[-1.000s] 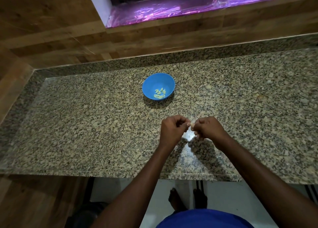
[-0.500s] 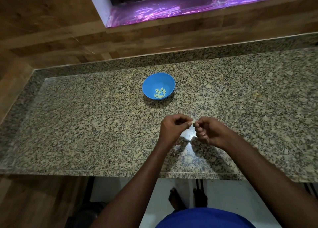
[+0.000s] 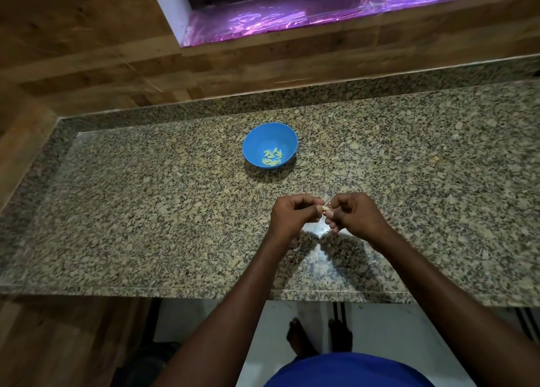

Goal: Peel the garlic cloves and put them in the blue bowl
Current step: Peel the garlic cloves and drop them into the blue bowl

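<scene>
Both hands meet above the near part of the granite worktop [image 3: 146, 211], fingertips together. The left hand [image 3: 292, 215] and the right hand [image 3: 355, 215] each have their fingers curled, pinching one small pale garlic clove [image 3: 325, 209] between them; whether its skin is on or off is too small to tell. Farther back on the worktop, well apart from the hands, stands the blue bowl [image 3: 257, 142], with a small cluster of peeled cloves [image 3: 272, 157] lying at its bottom.
</scene>
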### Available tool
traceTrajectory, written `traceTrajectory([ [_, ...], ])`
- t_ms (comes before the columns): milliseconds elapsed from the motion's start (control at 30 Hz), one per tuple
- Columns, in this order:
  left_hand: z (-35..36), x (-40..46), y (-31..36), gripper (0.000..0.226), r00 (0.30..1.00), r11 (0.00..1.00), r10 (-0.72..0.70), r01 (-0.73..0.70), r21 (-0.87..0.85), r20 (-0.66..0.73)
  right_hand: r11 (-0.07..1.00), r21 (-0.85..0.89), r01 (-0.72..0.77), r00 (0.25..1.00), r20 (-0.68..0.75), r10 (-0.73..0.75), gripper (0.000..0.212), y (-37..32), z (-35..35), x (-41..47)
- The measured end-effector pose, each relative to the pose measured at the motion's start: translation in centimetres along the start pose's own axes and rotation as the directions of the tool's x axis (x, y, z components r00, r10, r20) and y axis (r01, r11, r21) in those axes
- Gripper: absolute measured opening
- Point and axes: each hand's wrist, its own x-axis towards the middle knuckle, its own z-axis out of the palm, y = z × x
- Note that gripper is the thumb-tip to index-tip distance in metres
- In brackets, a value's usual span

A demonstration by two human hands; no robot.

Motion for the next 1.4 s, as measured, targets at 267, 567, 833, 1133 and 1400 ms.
traceTrajectory([
  [267,-0.4,-0.1,-0.1,0.014,0.996,0.993,-0.086,0.086,-0.079,-0.003,0.974,-0.212,0.083,0.996,0.005,-0.084,0.013,-0.3,0.0,0.1],
  [567,-0.6,-0.1,-0.5,0.014,0.993,0.991,-0.119,0.118,-0.068,-0.002,0.988,-0.149,0.041,0.999,0.039,-0.036,0.011,-0.4,-0.3,-0.2],
  [833,-0.2,0.0,-1.0,0.014,0.997,0.997,-0.076,0.076,0.0,-0.021,0.971,0.231,-0.054,0.996,-0.052,0.068,0.014,-0.1,0.2,-0.6],
  [1133,-0.2,0.5,0.1,0.023,0.996,0.995,-0.005,-0.004,0.097,0.089,0.956,0.235,-0.178,0.984,0.041,0.173,0.015,-0.7,-0.1,0.3],
  [1400,-0.5,1.1,-1.0,0.017,0.997,0.997,-0.077,0.076,0.011,0.033,0.943,0.25,-0.219,0.975,0.02,0.221,0.014,0.2,-0.3,0.9],
])
